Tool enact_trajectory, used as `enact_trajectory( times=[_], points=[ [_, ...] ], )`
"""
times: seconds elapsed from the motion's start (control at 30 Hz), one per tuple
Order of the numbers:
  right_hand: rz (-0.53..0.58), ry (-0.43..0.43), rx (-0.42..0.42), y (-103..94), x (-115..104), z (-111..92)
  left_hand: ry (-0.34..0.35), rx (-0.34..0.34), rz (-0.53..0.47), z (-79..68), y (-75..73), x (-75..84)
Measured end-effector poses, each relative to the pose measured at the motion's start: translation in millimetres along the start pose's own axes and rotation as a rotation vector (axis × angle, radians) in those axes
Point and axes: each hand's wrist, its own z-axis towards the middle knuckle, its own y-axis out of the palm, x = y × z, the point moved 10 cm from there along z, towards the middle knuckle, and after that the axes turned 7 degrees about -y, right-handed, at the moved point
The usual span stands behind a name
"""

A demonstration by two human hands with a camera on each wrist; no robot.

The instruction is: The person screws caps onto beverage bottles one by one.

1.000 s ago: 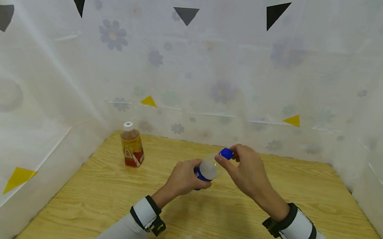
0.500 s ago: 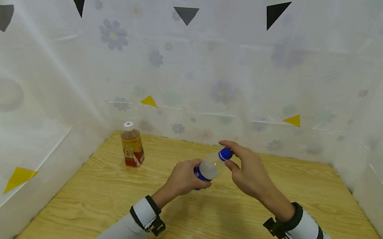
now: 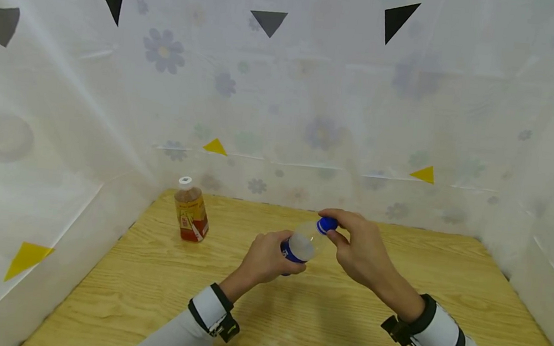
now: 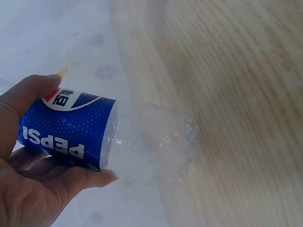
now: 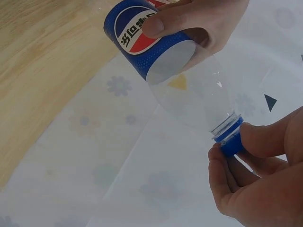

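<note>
A clear plastic Pepsi bottle (image 4: 147, 137) with a blue label hangs tilted over the table, its neck toward the right hand. My left hand (image 3: 266, 257) grips it around the label (image 4: 71, 127), thumb on one side and fingers on the other. No drink shows in its clear lower part. At the neck sits a blue bottle cap (image 3: 327, 225), just above a blue ring. My right hand (image 3: 362, 251) pinches this cap between thumb and fingers, as the right wrist view shows close up.
Upright at the table's back left stands a bottle of reddish-brown drink (image 3: 192, 212) with a white cap. Flower-patterned white sheeting (image 3: 284, 101) encloses the wooden table (image 3: 145, 294) at the back and sides.
The right hand's fingers spread off the cap half a second ago and now close on it again, after a different hold earlier. The left hand and bottle stay put.
</note>
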Motion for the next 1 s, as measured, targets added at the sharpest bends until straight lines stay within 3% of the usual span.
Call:
enact_trajectory(
  times=[0.3, 0.63, 1.0],
  points=[
    [0.002, 0.022, 0.005, 1.9, 2.0, 0.5, -0.004, 0.002, -0.003, -2.1, -1.6, -0.9],
    [-0.044, 0.0, 0.067, -3.0, 4.6, 3.7, 0.001, 0.012, -0.004, -0.9, -2.5, -0.1],
    [-0.052, 0.055, 0.078, -1.9, 14.5, 2.8, 0.013, 0.019, 0.0, -2.1, -3.5, 1.1]
  ],
)
